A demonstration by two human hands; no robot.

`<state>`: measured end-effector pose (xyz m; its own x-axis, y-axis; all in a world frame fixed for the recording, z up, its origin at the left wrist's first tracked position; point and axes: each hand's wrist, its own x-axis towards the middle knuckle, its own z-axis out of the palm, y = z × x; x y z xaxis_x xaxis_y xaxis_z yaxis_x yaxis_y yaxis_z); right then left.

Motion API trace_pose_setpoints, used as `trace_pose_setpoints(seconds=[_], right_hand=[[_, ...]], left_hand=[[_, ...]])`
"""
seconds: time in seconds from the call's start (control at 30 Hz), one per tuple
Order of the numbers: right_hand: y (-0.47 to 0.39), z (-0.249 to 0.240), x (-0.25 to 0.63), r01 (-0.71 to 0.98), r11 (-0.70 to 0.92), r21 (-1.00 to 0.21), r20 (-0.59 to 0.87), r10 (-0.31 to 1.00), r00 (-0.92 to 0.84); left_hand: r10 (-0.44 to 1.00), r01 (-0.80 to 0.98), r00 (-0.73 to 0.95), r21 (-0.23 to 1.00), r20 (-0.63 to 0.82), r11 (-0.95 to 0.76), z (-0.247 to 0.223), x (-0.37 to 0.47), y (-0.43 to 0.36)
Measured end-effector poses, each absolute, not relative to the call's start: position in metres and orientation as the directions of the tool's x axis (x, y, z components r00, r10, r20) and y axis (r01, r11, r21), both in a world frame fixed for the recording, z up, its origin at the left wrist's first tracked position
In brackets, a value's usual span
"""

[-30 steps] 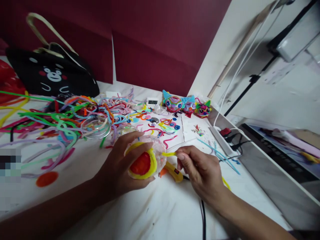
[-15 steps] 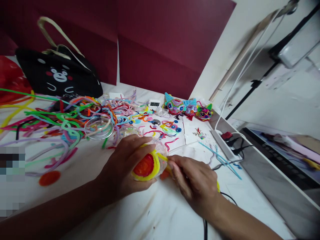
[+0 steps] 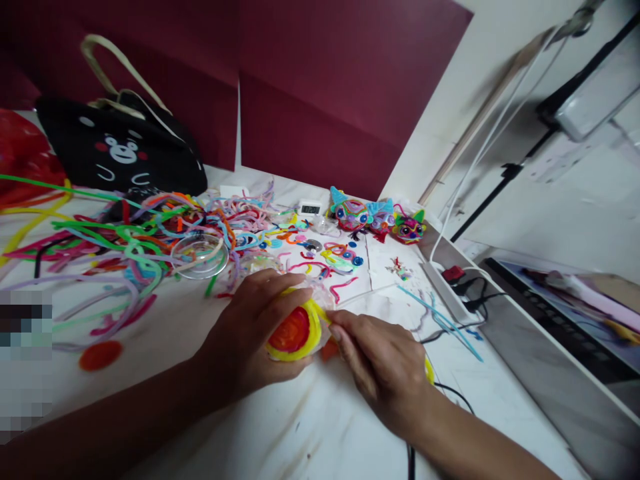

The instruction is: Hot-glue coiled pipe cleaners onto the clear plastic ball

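Note:
My left hand (image 3: 255,333) is wrapped round a clear plastic piece (image 3: 325,295) whose near face carries a red-orange disc (image 3: 290,330). A yellow pipe cleaner (image 3: 316,328) rings that disc along its edge. Pinched in my right hand (image 3: 377,363) is the loose part of the yellow pipe cleaner, close to the ring's upper right. More of the yellow strand shows behind the right wrist. The left palm and fingers hide the left side of the plastic piece.
Many coloured pipe cleaners (image 3: 135,247) lie heaped at left, by a clear round dish (image 3: 200,257). Decorated animal heads (image 3: 350,212) and a small digital clock (image 3: 310,209) stand at the back. A power strip (image 3: 453,293) with cables lies right; a black bag (image 3: 123,147) stands back left.
My right hand has shifted slightly left, its fingertips nearer the ring, with the yellow pipe cleaner still pinched. The left hand keeps its hold, nearly unmoved.

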<state>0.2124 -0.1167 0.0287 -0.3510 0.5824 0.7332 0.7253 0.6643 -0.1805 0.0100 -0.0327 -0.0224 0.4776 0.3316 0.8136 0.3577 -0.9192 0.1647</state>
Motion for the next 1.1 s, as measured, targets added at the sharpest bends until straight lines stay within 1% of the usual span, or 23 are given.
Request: trace_pose_setpoints(seconds=[0.1,0.37,0.7,0.9,1.1], right_hand=[[-0.1161,0.0265,0.2124,0.727,0.661,-0.186,0.727,0.59,-0.351],[-0.1149,0.0221,0.211,0.723,0.675,-0.149,0.744,0.558,-0.368],[-0.116,0.021,0.2092,0.72,0.676,-0.157,0.748,0.557,-0.36],[-0.1158,0.0208,0.2067,0.724,0.675,-0.146,0.775,0.533,-0.34],[-0.1147,0.0218,0.2055,0.723,0.674,-0.151,0.757,0.549,-0.354]], left_hand=[[0.328,0.355,0.475,0.163,0.817,-0.921,-0.0229,0.01,-0.0323],[0.322,0.356,0.471,0.158,0.821,-0.921,-0.0229,0.01,-0.0326],[0.335,0.355,0.481,0.17,0.81,-0.919,-0.021,0.0093,-0.0352],[0.316,0.348,0.492,0.148,0.811,-0.925,-0.0198,0.0102,-0.0341],[0.282,0.331,0.486,0.124,0.828,-0.935,-0.0214,0.0108,-0.0316]])
